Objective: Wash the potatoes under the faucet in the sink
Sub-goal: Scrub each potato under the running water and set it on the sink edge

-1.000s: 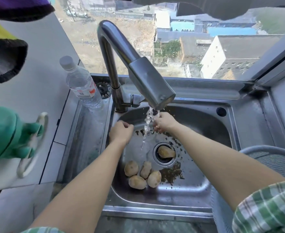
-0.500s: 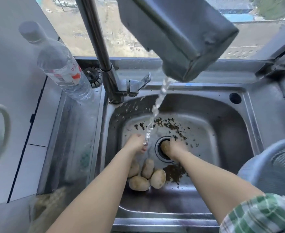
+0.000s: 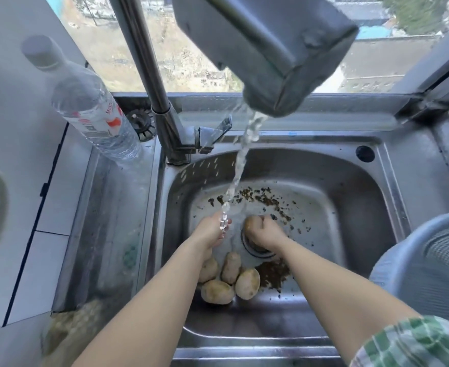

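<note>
Water runs from the faucet head down into the steel sink. My right hand grips a potato over the drain. My left hand is low in the basin with the stream falling on its fingers; I cannot tell if it holds anything. Several potatoes lie in a cluster at the front of the basin, one partly hidden under my left forearm. Brown dirt is scattered over the sink floor.
A clear plastic water bottle stands at the sink's back left beside the faucet stem and its lever. A grey basket sits at the right. A white tiled counter runs along the left. A window is behind.
Both hands went down from under the spout to the sink floor, the right one taking hold of the potato at the drain. My head moved closer to the sink.
</note>
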A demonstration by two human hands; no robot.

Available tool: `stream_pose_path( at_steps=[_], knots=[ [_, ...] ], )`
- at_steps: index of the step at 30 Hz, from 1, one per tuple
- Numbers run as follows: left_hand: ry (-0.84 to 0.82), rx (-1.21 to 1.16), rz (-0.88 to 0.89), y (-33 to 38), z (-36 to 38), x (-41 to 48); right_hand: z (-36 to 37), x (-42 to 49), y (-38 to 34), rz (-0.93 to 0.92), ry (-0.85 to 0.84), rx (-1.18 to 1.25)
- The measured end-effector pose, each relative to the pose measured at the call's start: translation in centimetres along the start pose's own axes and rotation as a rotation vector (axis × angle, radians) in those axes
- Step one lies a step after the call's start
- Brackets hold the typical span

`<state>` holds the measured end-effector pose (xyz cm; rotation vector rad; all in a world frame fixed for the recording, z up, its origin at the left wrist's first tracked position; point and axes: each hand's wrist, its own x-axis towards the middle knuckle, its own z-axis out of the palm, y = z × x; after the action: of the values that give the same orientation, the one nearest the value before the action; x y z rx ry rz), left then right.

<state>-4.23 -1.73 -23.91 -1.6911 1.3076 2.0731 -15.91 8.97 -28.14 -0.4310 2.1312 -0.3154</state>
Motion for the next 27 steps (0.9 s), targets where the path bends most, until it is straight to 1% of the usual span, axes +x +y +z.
stream_pose_path(
  at_steps=[3, 5, 6, 8, 10, 13, 15, 17, 19, 20, 22, 25, 27],
  knots=[
    [0.029, -0.007, -0.002, -0.4, -0.8, -0.8, -1.7, -2.1, -2.7, -0.107, 0.028, 0.346],
    [0.05, -0.054, -0.002, -0.3, -1.1, -1.8, -2.3, -3.3, -4.8, -0.131, -0.05, 0.495],
    [0.042, -0.078, 0.014, -0.2, -1.1, -2.3, -2.5, -4.0, -5.7, -0.141, -0.109, 0.526],
    [0.038, -0.129, 0.069, 0.2, -1.0, -3.2, -2.3, -5.2, -7.3, -0.197, -0.194, 0.473],
    [0.125, -0.128, 0.158, 0.5, -0.7, -4.1, -1.7, -6.3, -8.5, -0.246, -0.199, 0.383],
    [0.355, 0.061, 0.285, 0.1, -1.1, -4.9, -0.7, -6.8, -9.7, -0.22, -0.106, 0.401],
    [0.431, 0.13, 0.337, -0.2, -1.3, -5.3, -0.2, -6.9, -9.9, -0.192, 0.015, 0.376],
    [0.443, 0.097, 0.318, 0.0, -1.4, -5.6, 0.3, -7.8, -9.8, -0.248, 0.124, 0.401],
    [0.46, 0.004, 0.24, 0.4, -1.3, -5.8, 0.7, -9.3, -9.8, -0.358, 0.164, 0.491],
    [0.472, -0.024, 0.209, 0.5, -1.3, -5.9, 0.7, -9.8, -9.8, -0.384, 0.175, 0.51],
    [0.448, 0.015, 0.209, 0.3, -1.0, -6.2, 0.6, -9.2, -9.4, -0.355, 0.219, 0.492],
    [0.326, 0.088, 0.338, -0.3, 0.2, -7.0, -0.4, -7.9, -8.9, -0.222, 0.201, 0.527],
    [0.281, 0.124, 0.369, -0.1, 0.8, -7.0, -0.6, -7.8, -8.5, -0.218, 0.198, 0.511]
  ],
)
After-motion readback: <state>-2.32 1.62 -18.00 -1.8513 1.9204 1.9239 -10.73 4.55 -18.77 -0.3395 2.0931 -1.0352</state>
